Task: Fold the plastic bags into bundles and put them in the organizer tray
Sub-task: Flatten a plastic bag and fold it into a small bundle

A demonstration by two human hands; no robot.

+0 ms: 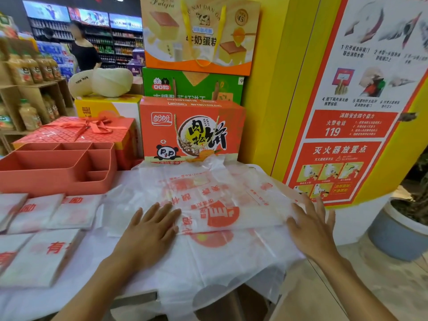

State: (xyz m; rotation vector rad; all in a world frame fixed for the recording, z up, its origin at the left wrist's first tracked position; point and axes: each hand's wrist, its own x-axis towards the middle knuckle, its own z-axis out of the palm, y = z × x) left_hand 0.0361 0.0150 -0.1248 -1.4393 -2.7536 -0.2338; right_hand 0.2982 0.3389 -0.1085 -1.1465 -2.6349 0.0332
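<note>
Your left hand [150,230] and right hand [310,225] lie flat, fingers spread, on the plastic bag [220,200] covering the shop table [136,297]. Folded bundles [46,212] and the red organizer tray [58,179] sit to the left, with snack boxes [192,133] behind.

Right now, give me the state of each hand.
Left hand: open, pressing flat on the plastic bag.
Right hand: open, fingers spread at the bag's right edge, holding nothing.
</note>
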